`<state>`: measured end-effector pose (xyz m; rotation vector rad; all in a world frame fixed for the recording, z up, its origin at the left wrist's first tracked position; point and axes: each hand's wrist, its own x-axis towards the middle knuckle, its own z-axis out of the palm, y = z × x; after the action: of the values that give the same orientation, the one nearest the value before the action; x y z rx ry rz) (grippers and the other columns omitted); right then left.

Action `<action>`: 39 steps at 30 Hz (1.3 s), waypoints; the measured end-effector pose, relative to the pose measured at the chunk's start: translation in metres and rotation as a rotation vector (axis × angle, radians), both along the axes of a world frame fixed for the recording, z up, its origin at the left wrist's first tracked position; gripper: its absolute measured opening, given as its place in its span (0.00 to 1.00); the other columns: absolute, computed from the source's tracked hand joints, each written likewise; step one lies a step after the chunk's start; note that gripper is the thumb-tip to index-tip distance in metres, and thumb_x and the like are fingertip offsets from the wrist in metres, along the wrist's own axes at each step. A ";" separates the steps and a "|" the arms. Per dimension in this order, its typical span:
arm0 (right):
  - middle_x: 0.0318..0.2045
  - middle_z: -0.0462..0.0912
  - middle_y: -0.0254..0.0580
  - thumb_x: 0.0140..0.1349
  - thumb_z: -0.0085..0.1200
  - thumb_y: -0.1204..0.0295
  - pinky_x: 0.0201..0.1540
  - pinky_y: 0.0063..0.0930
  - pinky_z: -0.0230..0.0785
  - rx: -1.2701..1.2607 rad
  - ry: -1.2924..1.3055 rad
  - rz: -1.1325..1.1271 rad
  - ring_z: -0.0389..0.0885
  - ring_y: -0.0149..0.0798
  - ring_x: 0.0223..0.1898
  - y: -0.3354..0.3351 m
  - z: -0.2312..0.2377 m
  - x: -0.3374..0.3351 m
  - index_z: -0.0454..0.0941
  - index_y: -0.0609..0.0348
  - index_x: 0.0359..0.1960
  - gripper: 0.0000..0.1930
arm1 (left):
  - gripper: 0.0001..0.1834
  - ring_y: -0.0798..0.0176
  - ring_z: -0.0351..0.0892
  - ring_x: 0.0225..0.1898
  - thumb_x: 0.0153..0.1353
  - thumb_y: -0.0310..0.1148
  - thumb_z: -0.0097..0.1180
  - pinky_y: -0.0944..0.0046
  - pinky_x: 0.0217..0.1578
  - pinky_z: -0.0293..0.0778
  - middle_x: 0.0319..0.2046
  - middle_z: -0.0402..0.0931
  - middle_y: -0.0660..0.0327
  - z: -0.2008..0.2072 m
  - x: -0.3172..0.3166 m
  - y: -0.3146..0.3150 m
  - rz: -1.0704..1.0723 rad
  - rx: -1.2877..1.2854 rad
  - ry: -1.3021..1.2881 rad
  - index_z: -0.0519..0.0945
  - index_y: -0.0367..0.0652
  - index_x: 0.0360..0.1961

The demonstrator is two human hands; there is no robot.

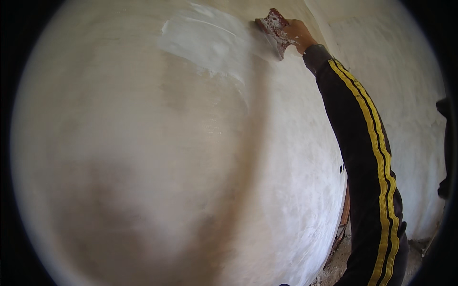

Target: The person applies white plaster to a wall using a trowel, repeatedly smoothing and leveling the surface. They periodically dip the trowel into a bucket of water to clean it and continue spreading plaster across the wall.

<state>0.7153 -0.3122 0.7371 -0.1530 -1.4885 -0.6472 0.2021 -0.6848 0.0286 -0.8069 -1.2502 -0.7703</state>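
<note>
My right hand [299, 35] is raised high at the upper right, its fingers closed round a plastering trowel [275, 29]. The trowel is dark red and smeared with whitish plaster, and its long edge lies at or very near the wall [143, 128]. Left of the tool, a smooth, shiny patch of wet plaster [205, 40] spreads over the upper wall with a ragged lower border. A black sleeve with two yellow stripes covers my right arm. My left hand is out of view.
Another pale wall [405, 71] meets this one at a corner on the right. Low at the right are a rubble-strewn floor [334, 267] and a brown strip [345, 209] by the wall's edge. A dark object [443, 148] stands at the right rim.
</note>
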 end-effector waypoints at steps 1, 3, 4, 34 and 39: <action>0.37 0.85 0.44 0.57 0.63 0.74 0.42 0.37 0.75 -0.055 0.038 0.002 0.81 0.40 0.39 -0.011 -0.010 -0.004 0.82 0.66 0.49 0.18 | 0.31 0.29 0.60 0.71 0.77 0.52 0.39 0.27 0.68 0.51 0.70 0.63 0.40 0.001 0.001 0.004 0.010 -0.012 -0.008 0.72 0.37 0.66; 0.38 0.86 0.42 0.60 0.61 0.76 0.42 0.33 0.75 -0.130 0.062 0.045 0.81 0.33 0.37 -0.033 -0.028 -0.016 0.81 0.72 0.54 0.20 | 0.32 0.30 0.60 0.71 0.77 0.54 0.39 0.27 0.68 0.51 0.70 0.64 0.40 0.001 0.006 0.015 -0.001 -0.012 -0.008 0.72 0.38 0.66; 0.38 0.86 0.42 0.60 0.61 0.76 0.42 0.33 0.74 -0.152 0.054 0.088 0.81 0.34 0.36 -0.043 -0.036 -0.023 0.81 0.72 0.54 0.20 | 0.32 0.30 0.60 0.71 0.76 0.55 0.38 0.27 0.68 0.51 0.69 0.65 0.40 0.001 0.008 0.022 -0.021 -0.001 0.006 0.73 0.38 0.65; 0.39 0.87 0.57 0.60 0.57 0.72 0.47 0.39 0.76 -0.159 0.173 0.149 0.86 0.53 0.40 0.053 -0.166 0.087 0.84 0.51 0.52 0.17 | 0.35 0.31 0.59 0.72 0.76 0.57 0.38 0.26 0.69 0.46 0.70 0.63 0.40 -0.043 0.056 0.067 -0.081 0.023 -0.104 0.70 0.38 0.68; 0.37 0.86 0.60 0.55 0.59 0.64 0.47 0.46 0.75 -0.235 0.388 -0.142 0.85 0.61 0.42 0.045 -0.125 0.079 0.85 0.54 0.47 0.18 | 0.35 0.31 0.57 0.73 0.76 0.57 0.38 0.26 0.69 0.45 0.71 0.62 0.41 -0.041 0.037 0.047 -0.081 0.014 -0.141 0.68 0.38 0.69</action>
<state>0.7947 -0.2675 0.6123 -0.5395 -1.1792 -0.5182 0.2393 -0.6378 -0.0120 -0.8064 -1.3420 -0.9134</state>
